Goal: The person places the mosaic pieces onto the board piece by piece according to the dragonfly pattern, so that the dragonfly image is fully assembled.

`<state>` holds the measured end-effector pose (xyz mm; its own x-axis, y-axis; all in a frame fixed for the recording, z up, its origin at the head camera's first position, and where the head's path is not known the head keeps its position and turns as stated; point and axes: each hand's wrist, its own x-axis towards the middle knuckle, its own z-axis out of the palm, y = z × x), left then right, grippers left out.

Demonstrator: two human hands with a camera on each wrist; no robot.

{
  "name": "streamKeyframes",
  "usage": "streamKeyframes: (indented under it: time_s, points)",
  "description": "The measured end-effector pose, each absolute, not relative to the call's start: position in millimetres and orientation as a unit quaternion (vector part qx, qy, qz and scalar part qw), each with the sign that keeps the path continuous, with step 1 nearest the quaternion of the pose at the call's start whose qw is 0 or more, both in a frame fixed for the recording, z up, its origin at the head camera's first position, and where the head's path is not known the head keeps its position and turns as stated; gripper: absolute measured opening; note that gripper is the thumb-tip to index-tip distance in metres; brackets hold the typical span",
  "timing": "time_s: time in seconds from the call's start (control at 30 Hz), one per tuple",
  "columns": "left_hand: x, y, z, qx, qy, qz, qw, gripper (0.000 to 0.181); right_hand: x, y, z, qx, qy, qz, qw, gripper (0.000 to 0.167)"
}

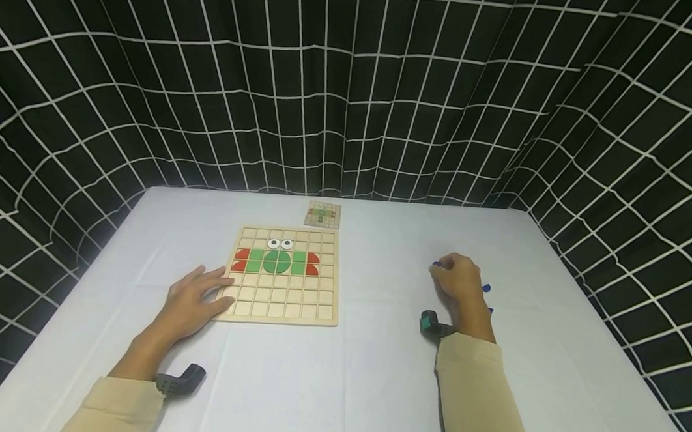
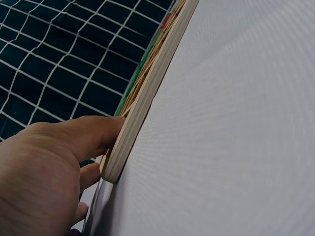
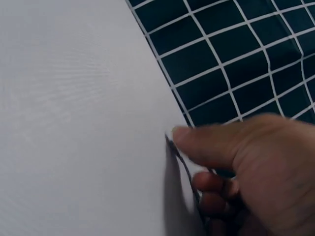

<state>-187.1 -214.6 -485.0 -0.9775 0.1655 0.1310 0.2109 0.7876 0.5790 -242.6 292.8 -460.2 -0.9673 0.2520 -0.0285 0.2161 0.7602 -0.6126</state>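
A wooden grid board (image 1: 312, 299) lies on the table, bearing two round eye pieces (image 1: 280, 244), green squares (image 1: 254, 261), a dark green disc of quarter pieces (image 1: 277, 262) and red pieces (image 1: 313, 264) at both sides. My left hand (image 1: 191, 302) rests at the board's left edge, fingers spread and relaxed, with fingertips and thumb on the rim; the left wrist view shows the thumb touching the edge. To the right of the board, my right hand (image 1: 460, 276) pinches a small blue piece (image 1: 436, 264) between thumb and fingers, just over the table.
Behind the board lies a small pattern card (image 1: 322, 215) showing a similar figure. More blue pieces (image 1: 486, 288) lie beside my right wrist, partly hidden by it. The white-covered table (image 1: 373, 374) meets a dark grid-patterned curtain (image 1: 386, 114) at the back and sides.
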Motion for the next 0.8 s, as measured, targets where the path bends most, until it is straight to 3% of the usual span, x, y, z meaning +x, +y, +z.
streamKeyframes:
  time_s: [0.33, 0.53, 0.8]
  points:
    - [-187, -214, -483, -0.105, -0.944, -0.311, 0.039, 0.044, -228, 288, -415, -0.061, -0.93, 0.346, 0.106, 0.038]
    - [-187, -213, -480, -0.096, -0.946, -0.308, 0.029, 0.046, -214, 271, -378, -0.019, -0.914, 0.358, 0.191, 0.03]
    - [-189, -214, -484, -0.101, -0.944, -0.311, 0.031, 0.045, -189, 237, -341, 0.099, -0.867, 0.387, 0.299, 0.019]
